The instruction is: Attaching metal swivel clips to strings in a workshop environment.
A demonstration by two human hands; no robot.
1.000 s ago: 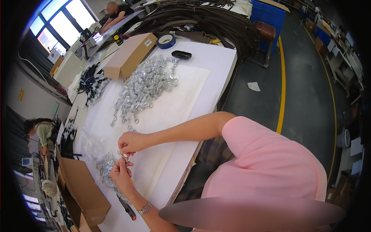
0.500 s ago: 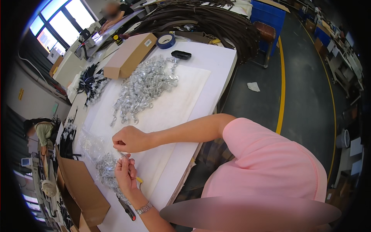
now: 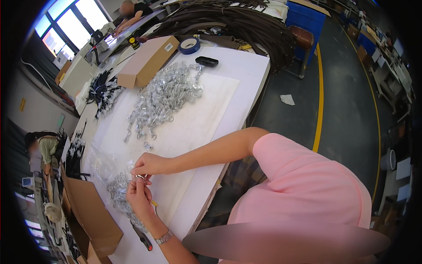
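Observation:
My right hand (image 3: pixel 150 164) and my left hand (image 3: pixel 139 193) meet over the near left part of the white table (image 3: pixel 246 75). Between their fingertips they pinch a small shiny metal ring piece (image 3: pixel 140 177). My left wrist carries a metal watch (image 3: pixel 163 238). Just left of my left hand lies a heap of small metal pieces in clear plastic (image 3: pixel 118 192). A much bigger pile of the same bagged metal pieces (image 3: pixel 163 94) is spread further up the table on a cream sheet (image 3: pixel 206 119). A yellow bit (image 3: pixel 154 203) shows beside my left hand.
A long cardboard box (image 3: pixel 147 61), a blue tape roll (image 3: pixel 190 45) and a flat black object (image 3: pixel 206 61) sit at the far end. Black cable bundles (image 3: pixel 103 90) lie left. An open carton (image 3: pixel 92 215) and a red-handled tool (image 3: pixel 143 237) are near my left forearm. Two other people (image 3: pixel 132 11) (image 3: pixel 44 147) work nearby.
My hands have stayed together on the small metal piece. My left hand has edged slightly up toward the right hand; the rest of the table is unchanged.

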